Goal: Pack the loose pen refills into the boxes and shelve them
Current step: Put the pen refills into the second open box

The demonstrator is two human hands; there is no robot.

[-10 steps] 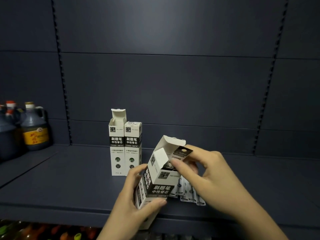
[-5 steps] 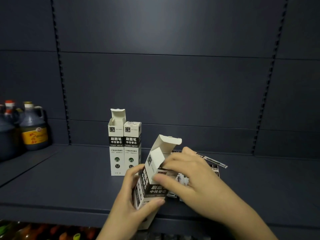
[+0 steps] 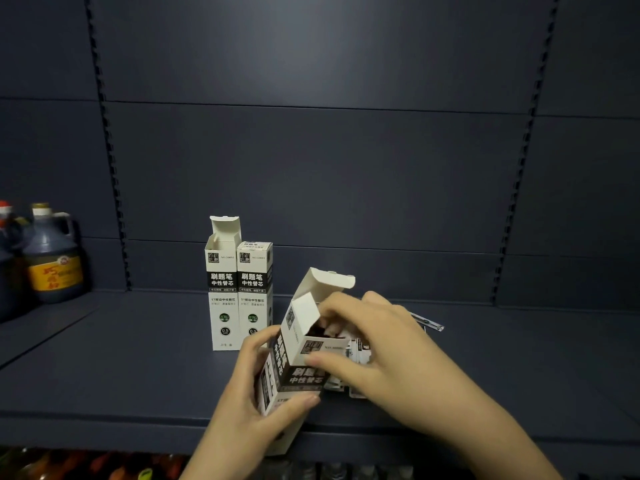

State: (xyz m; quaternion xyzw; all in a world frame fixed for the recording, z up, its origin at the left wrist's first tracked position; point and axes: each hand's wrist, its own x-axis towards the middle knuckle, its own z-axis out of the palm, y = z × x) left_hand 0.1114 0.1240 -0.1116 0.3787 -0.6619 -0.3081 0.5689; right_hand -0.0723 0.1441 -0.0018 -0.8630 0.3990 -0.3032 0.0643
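1. Packing step, head view only: left hand [image 3: 258,386] gripped the tilted open box [image 3: 298,355] round its lower body, thumb across the front, fingers behind. The box leaned out over the front edge of the shelf [image 3: 121,368].
2. Right hand [image 3: 374,351] was at the box mouth, thumb pressed on the front panel, fingers curled over the opening; whether they pinched a refill could not be told, tips hidden inside.
3. Loose pen refills [image 3: 356,355] lay on the shelf just behind the right hand, mostly covered; one refill [image 3: 427,322] stuck out to the right.
4. Risk: box was tilted with its top flap [image 3: 329,278] up, so refills inside could slide back out if the left hand tipped further.
5. Risk: side flap [image 3: 304,308] stood close to the fingers; it could fold in and block or crease.
6. Risk: right wrist hovered over the loose pile, so a sweep could knock refills off the front edge.
7. Risk: two upright boxes, one open-topped box [image 3: 221,282] touching a closed box [image 3: 254,289], stood near the left hand; an elbow-out move could topple them.
8. Dark bottles [image 3: 52,258] at far left, well apart, no risk judged.
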